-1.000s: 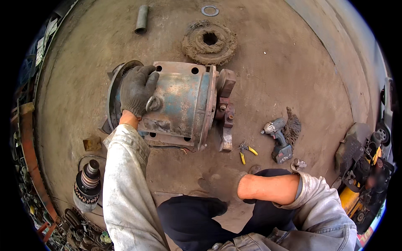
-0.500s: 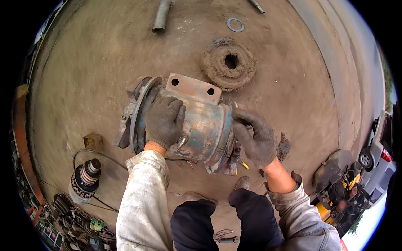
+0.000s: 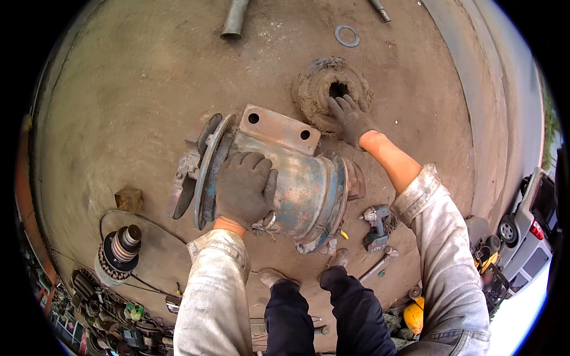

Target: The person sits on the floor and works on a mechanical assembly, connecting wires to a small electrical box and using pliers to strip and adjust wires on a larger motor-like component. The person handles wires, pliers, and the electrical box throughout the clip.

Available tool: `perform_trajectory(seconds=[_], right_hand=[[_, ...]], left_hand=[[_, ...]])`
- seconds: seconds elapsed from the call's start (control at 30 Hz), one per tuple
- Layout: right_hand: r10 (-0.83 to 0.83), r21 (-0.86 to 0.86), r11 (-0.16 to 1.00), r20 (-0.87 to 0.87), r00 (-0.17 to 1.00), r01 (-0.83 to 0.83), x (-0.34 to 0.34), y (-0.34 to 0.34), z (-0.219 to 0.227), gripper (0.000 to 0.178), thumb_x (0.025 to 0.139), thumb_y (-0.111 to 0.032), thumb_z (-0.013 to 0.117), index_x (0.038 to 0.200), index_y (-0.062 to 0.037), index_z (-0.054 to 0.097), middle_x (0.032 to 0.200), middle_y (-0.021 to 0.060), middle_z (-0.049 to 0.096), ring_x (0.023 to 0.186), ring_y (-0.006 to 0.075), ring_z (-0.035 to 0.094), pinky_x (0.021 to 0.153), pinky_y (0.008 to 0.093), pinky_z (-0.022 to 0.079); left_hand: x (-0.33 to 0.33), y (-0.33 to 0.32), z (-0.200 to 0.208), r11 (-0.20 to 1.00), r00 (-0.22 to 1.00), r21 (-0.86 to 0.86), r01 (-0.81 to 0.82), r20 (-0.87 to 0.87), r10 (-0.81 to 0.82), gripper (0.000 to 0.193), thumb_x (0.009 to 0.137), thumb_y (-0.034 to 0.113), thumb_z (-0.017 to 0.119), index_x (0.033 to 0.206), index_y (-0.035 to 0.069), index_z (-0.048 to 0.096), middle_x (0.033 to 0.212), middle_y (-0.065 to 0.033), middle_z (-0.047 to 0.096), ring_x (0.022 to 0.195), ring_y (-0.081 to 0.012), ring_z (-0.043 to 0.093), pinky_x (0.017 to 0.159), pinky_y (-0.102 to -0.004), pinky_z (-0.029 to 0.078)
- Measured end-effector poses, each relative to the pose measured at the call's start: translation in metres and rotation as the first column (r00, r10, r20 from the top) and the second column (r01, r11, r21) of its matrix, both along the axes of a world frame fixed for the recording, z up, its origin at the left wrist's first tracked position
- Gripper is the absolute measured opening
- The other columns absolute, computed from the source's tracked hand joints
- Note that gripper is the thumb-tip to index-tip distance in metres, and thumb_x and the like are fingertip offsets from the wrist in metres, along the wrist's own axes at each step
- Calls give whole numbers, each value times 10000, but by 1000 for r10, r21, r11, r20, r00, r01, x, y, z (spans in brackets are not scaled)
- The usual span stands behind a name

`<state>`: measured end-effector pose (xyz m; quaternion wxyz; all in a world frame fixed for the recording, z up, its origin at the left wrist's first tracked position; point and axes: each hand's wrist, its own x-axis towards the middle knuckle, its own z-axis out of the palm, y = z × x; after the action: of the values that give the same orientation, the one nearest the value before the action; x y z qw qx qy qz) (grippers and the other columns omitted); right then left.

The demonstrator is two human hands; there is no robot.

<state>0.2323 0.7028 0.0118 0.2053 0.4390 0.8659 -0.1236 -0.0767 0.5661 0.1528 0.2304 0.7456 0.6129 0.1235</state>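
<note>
A worn cylindrical metal housing (image 3: 291, 181), rusty with blue paint left on it, lies on its side in front of me. My left hand (image 3: 246, 185), in a dark work glove, presses on its top beside the round flange (image 3: 208, 172), fingers curled over the surface. Beyond the housing, my gloved right hand (image 3: 352, 117) reaches to a dirt-caked round hub (image 3: 312, 101). Its fingers are stretched out and spread at the rim of the centre hole, apparently touching. A bracket plate (image 3: 280, 132) with two holes stands up from the housing's far side.
A cordless impact wrench (image 3: 375, 227) and a long-handled ratchet tool (image 3: 380, 263) lie right of my feet. A flat ring (image 3: 347, 36) and a metal tube (image 3: 235, 21) lie farther off. At left stand a stepped shaft piece (image 3: 123, 248) and a small box (image 3: 129, 200).
My right hand has moved from the housing's right end up and away to the hub. The impact wrench now shows. My left hand stays on the housing.
</note>
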Motion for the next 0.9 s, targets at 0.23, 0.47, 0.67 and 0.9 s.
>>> perform_trajectory(seconds=[0.23,0.47,0.67,0.9], right_hand=[[-2,107,994,-22,1000,4,12,-5,-43,836,886,-197,719,1619,-194,318,1376,97,564,1380,299,476,1241,485,249],[17,-32,999,-99,995,-20,37,6,79,690,885,-324,752,1467,-81,473,1219,213,679,1131,348,657,966,464,528],[-512,-349,804,8,859,482,177,-112,145,989,802,-365,804,1609,-72,313,1467,239,566,1325,385,568,1089,452,478],[-942,-383,229,146,303,895,307,-376,238,1201,697,-399,891,1605,66,258,1450,314,561,1367,401,558,1114,432,466]], left_hand=[[5,8,-7,998,998,45,51,-22,-51,165,911,180,674,996,48,725,1067,-141,716,1031,-370,664,919,-489,521],[1,0,-16,996,999,86,36,14,-38,227,984,198,637,1090,27,743,1132,-155,722,1035,-362,677,934,-447,524],[-19,-7,-40,999,999,8,40,-14,-40,309,1055,227,572,1202,4,727,1251,-157,715,1170,-331,662,1049,-411,499],[-42,-6,-57,989,989,24,146,-21,-145,372,1073,267,555,1297,-6,673,1339,-152,667,1260,-327,610,1105,-414,463]])
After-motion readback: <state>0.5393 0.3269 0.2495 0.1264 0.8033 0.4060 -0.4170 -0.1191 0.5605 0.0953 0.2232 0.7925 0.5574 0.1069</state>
